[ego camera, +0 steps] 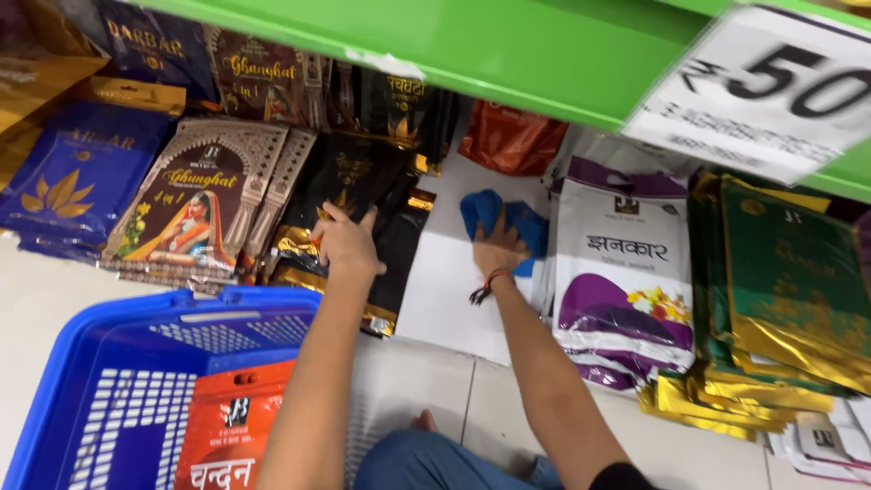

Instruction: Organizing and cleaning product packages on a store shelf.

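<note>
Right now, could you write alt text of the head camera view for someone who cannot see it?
A person's right hand presses a blue cloth onto a bare white shelf, while the left hand rests on black and gold packets. Purple and white packets stand to the right, and a blue basket holding an orange packet sits below.

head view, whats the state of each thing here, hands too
left hand: resting on black and gold packets, fingers spread
right hand: pressed on blue cloth
blue cloth: bunched on bare white shelf
blue basket: open, holds one orange packet
white and purple packets: stacked, leaning
</note>
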